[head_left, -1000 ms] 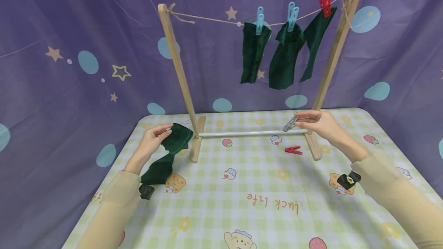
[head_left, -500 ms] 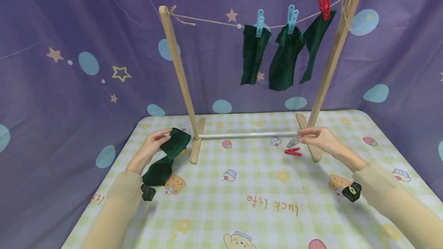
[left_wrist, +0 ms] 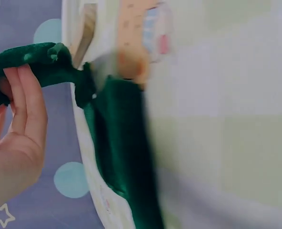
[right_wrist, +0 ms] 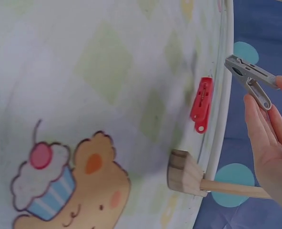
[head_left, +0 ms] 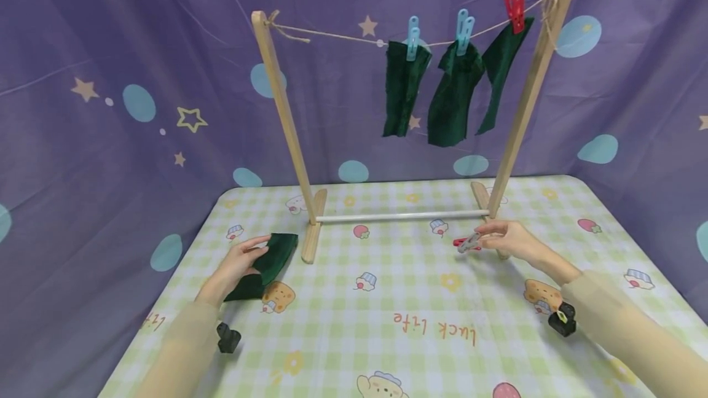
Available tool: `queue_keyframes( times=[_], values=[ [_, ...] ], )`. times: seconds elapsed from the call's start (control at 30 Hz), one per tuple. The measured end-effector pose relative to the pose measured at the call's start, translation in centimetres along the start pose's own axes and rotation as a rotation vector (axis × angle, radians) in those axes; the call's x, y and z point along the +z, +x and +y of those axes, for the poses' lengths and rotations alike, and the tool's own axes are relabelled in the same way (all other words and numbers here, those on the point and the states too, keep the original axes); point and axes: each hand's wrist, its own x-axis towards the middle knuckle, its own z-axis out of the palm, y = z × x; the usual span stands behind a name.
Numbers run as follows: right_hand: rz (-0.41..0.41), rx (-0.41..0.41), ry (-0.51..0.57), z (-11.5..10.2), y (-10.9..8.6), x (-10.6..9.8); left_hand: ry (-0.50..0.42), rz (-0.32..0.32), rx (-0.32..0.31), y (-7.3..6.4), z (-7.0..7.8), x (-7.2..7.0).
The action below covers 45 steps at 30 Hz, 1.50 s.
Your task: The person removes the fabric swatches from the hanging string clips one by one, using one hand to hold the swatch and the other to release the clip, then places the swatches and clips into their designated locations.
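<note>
My left hand (head_left: pixel 235 266) pinches a dark green cloth (head_left: pixel 279 257) low over the left of the table. More green cloth (left_wrist: pixel 124 138) shows beneath it in the left wrist view; I cannot tell whether the two are one piece. Between the thumb and fingers of my right hand (head_left: pixel 511 241) is a grey clothespin (right_wrist: pixel 248 78). A red clothespin (right_wrist: pixel 203 102) lies on the table just under it, partly covered by the grey one in the head view. Overhead, several green cloths (head_left: pixel 455 97) hang from a string (head_left: pixel 332 33), clipped by blue clothespins (head_left: pixel 413 39) and a red one.
A wooden drying rack carries the string between a left post (head_left: pixel 284 115) and a right post (head_left: pixel 528 103). A white bar (head_left: pixel 401 216) joins their feet. The checked tablecloth (head_left: pixel 354 330) spreads in front, and a purple curtain (head_left: pixel 182 29) hangs behind.
My left hand has come down and nearer with the green cloth. My right hand has lowered with the grey clothespin, down to the red one lying on the table.
</note>
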Motion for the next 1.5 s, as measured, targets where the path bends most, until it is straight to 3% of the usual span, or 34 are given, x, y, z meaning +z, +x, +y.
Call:
queue_keyframes(
  times=[0.23, 0.83, 1.17, 1.5],
  values=[
    [0.011, -0.007, 0.012, 1.2, -0.1, 0.1, 0.016, -0.013, -0.077, -1.1, -1.5, 1.0],
    [0.009, -0.038, 0.016, 2.5, -0.2, 0.5, -0.004, -0.127, -0.098, -3.1, -2.3, 1.5],
    [-0.035, -0.039, 0.089, 3.4, -0.7, 0.9, 0.058, -0.121, -0.134, -4.6, -3.4, 1.1],
    [-0.017, -0.070, 0.052, 4.2, -0.7, 1.7, 0.105, -0.067, -0.188, -5.4, -4.4, 0.8]
  ],
)
